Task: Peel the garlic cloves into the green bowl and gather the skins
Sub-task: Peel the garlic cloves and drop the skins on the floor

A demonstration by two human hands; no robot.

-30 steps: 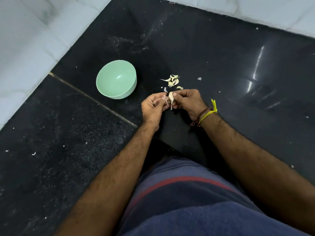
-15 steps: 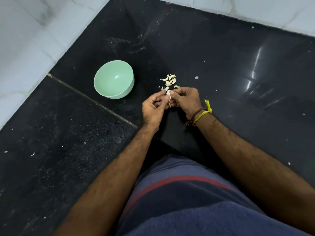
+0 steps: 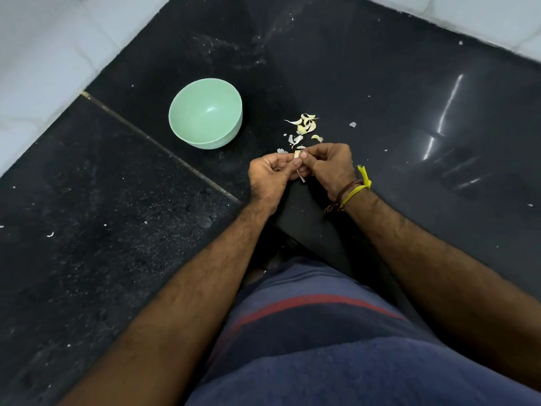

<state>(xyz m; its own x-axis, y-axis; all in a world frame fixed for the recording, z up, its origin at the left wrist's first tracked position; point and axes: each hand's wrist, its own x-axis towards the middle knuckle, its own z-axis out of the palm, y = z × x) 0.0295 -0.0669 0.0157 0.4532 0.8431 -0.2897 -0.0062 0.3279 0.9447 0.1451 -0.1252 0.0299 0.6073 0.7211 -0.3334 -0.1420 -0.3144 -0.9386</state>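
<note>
Dim indoor light, bright streaked glare on the polished black counter [image 3: 439, 118], wide-angle bending at edges, slight softness.

It looked like a home kitchen: a black granite counter [image 3: 380, 83] met pale marble-tiled walls [image 3: 44, 54] at upper left.

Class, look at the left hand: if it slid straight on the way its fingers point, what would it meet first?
Almost at once the right hand, since the left hand points at it across the garlic clove they both pinch; depth is hard to judge.
</note>
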